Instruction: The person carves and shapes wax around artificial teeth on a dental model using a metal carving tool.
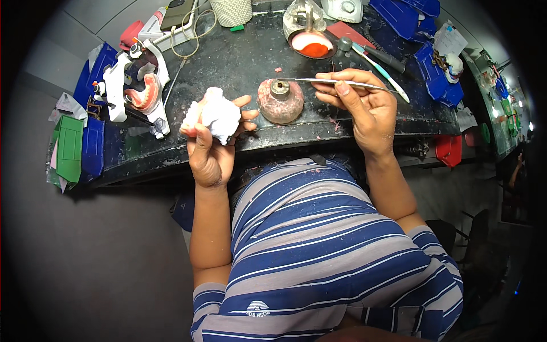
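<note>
My left hand point(211, 159) is closed round a white plaster dental cast point(221, 117) with some pink material on its left side, fingers showing beyond it. In my right hand point(370, 117) a thin metal instrument point(316, 81) is gripped, reaching leftward with its end over the metal neck of a squat, pink-stained burner point(280, 107). Whether a flame burns there I cannot tell. The burner stands between my hands on the dark bench point(171, 159).
A white articulator point(117, 94) with a pink denture point(145, 94) stands left. Behind are a pan of red material point(316, 48), a cyan-and-white tool point(379, 74) and a white woven pot point(231, 11). Blue trays point(433, 74) lie right, blue and green trays point(65, 151) far left.
</note>
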Action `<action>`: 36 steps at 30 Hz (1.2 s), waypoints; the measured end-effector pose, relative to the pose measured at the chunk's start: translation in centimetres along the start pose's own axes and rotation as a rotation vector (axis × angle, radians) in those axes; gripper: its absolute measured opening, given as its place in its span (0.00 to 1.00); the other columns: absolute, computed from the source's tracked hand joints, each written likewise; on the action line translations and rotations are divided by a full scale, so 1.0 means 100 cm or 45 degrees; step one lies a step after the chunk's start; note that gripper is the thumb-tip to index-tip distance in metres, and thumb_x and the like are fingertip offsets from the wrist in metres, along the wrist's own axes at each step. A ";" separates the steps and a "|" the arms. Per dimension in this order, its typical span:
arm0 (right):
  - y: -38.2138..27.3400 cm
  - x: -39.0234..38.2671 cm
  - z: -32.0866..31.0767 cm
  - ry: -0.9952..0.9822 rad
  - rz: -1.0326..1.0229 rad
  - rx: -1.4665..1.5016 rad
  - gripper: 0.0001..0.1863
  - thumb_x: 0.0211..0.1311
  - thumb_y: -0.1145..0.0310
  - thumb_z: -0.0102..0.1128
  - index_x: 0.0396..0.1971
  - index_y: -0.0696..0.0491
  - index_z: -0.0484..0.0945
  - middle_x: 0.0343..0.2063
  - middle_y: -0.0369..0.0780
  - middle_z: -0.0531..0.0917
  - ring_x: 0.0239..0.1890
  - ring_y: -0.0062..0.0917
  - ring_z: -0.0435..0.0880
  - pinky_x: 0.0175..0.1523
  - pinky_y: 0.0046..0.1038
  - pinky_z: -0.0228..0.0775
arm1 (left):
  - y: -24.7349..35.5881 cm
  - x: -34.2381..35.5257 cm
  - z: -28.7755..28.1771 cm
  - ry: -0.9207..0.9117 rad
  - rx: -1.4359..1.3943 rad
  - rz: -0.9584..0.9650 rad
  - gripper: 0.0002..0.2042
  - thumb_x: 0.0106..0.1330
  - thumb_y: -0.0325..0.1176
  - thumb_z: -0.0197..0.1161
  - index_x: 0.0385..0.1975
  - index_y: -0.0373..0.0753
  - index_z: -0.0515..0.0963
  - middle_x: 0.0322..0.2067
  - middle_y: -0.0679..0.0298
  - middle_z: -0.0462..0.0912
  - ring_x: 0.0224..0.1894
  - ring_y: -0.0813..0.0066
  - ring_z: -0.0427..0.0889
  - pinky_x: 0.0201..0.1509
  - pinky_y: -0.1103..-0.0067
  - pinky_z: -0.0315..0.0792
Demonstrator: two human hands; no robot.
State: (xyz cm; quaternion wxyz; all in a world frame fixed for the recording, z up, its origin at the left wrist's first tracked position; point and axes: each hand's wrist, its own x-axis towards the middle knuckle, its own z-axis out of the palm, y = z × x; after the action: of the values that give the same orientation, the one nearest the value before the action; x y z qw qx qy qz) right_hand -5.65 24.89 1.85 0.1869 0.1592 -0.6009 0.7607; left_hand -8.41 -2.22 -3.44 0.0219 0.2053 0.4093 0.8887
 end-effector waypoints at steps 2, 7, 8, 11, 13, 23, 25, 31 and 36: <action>0.000 0.001 0.000 -0.007 -0.001 0.000 0.10 0.78 0.78 0.59 0.51 0.67 0.80 0.49 0.55 0.88 0.53 0.40 0.91 0.58 0.38 0.88 | 0.001 0.001 0.002 0.001 -0.009 -0.008 0.42 0.76 0.58 0.60 0.75 0.29 0.58 0.63 0.27 0.75 0.59 0.35 0.84 0.62 0.55 0.82; 0.002 0.002 -0.002 0.005 -0.005 -0.033 0.10 0.78 0.78 0.59 0.51 0.66 0.81 0.49 0.55 0.88 0.52 0.39 0.91 0.57 0.38 0.89 | -0.001 0.001 0.005 0.000 0.181 0.044 0.43 0.72 0.65 0.58 0.76 0.36 0.60 0.66 0.35 0.74 0.66 0.40 0.78 0.71 0.54 0.75; 0.003 0.001 -0.002 0.007 0.000 -0.033 0.10 0.78 0.78 0.59 0.51 0.66 0.81 0.49 0.55 0.88 0.52 0.39 0.91 0.57 0.38 0.89 | -0.002 0.000 0.003 0.002 0.181 0.039 0.43 0.72 0.65 0.58 0.76 0.36 0.60 0.66 0.35 0.74 0.66 0.40 0.78 0.71 0.54 0.75; 0.004 0.003 -0.001 0.010 -0.002 -0.040 0.09 0.78 0.78 0.59 0.51 0.66 0.81 0.49 0.55 0.88 0.52 0.38 0.91 0.57 0.38 0.89 | -0.007 -0.002 -0.010 0.173 0.178 0.051 0.45 0.69 0.63 0.63 0.75 0.35 0.61 0.67 0.45 0.75 0.68 0.48 0.77 0.72 0.55 0.74; 0.003 0.002 -0.001 0.004 -0.015 -0.048 0.09 0.78 0.78 0.59 0.51 0.66 0.81 0.49 0.54 0.88 0.52 0.38 0.91 0.57 0.38 0.89 | -0.010 -0.002 -0.014 0.213 0.090 0.090 0.46 0.67 0.58 0.69 0.75 0.32 0.61 0.66 0.54 0.76 0.69 0.58 0.77 0.73 0.58 0.73; 0.003 0.000 0.000 0.004 -0.010 -0.086 0.09 0.77 0.78 0.60 0.51 0.66 0.82 0.48 0.54 0.88 0.52 0.37 0.91 0.56 0.38 0.89 | -0.006 -0.004 0.001 0.056 0.292 0.120 0.42 0.59 0.36 0.83 0.70 0.29 0.65 0.64 0.47 0.76 0.70 0.48 0.76 0.77 0.57 0.64; 0.003 0.000 0.000 0.006 -0.008 -0.086 0.09 0.77 0.78 0.60 0.51 0.66 0.82 0.48 0.54 0.89 0.51 0.37 0.91 0.56 0.37 0.90 | -0.005 -0.003 0.003 0.046 0.300 0.131 0.41 0.57 0.34 0.85 0.67 0.30 0.68 0.63 0.49 0.77 0.68 0.51 0.77 0.75 0.60 0.69; 0.002 0.001 0.002 0.005 -0.025 -0.098 0.09 0.77 0.78 0.60 0.51 0.66 0.82 0.48 0.54 0.89 0.50 0.37 0.91 0.55 0.37 0.90 | -0.002 -0.002 0.004 0.013 0.229 0.145 0.39 0.58 0.28 0.82 0.68 0.30 0.66 0.63 0.47 0.76 0.69 0.45 0.76 0.76 0.56 0.66; 0.002 0.001 0.002 0.000 -0.023 -0.108 0.09 0.77 0.79 0.60 0.51 0.67 0.82 0.48 0.54 0.88 0.51 0.38 0.91 0.55 0.37 0.90 | -0.003 -0.002 0.005 0.036 0.234 0.139 0.39 0.59 0.26 0.80 0.68 0.30 0.65 0.63 0.46 0.76 0.69 0.45 0.76 0.77 0.56 0.65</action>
State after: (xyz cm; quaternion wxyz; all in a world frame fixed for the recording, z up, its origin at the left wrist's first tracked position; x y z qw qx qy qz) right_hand -5.78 24.67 1.77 0.2005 0.1564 -0.6311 0.7328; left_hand -8.06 -1.67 -3.43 -0.0513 0.2160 0.4777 0.8500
